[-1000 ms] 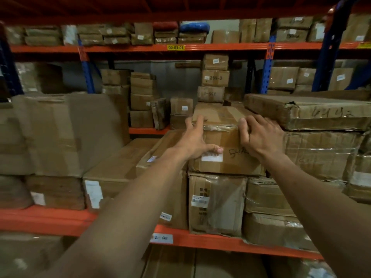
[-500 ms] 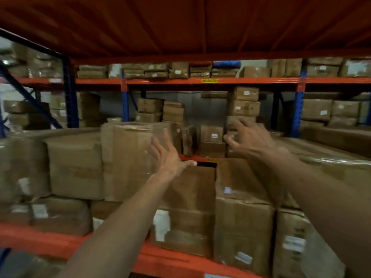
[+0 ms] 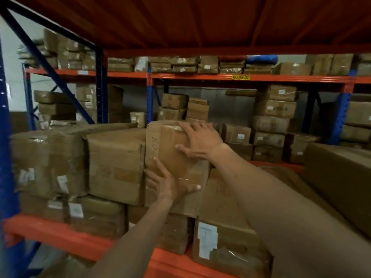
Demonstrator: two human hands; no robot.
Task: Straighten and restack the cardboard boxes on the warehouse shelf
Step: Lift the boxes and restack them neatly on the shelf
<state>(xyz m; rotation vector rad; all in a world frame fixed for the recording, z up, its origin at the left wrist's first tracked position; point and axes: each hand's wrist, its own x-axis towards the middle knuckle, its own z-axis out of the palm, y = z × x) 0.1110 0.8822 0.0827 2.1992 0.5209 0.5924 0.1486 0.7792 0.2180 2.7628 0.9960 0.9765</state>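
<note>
A tall cardboard box with handwritten digits on its front stands upright in the middle of the shelf, on top of lower boxes. My left hand lies flat against its lower front face, fingers spread. My right hand presses on its upper right corner, fingers over the top edge. A wide box sits tight against its left side. A long box with white labels lies lower at its right.
The orange shelf beam runs along the front below the boxes. A blue upright stands at the far left. A large flat box lies at the right. More stacked boxes fill the racks behind.
My view swung left from the first box I held. Both hands, in the air half a second ago, now rest on the tall marked box.
</note>
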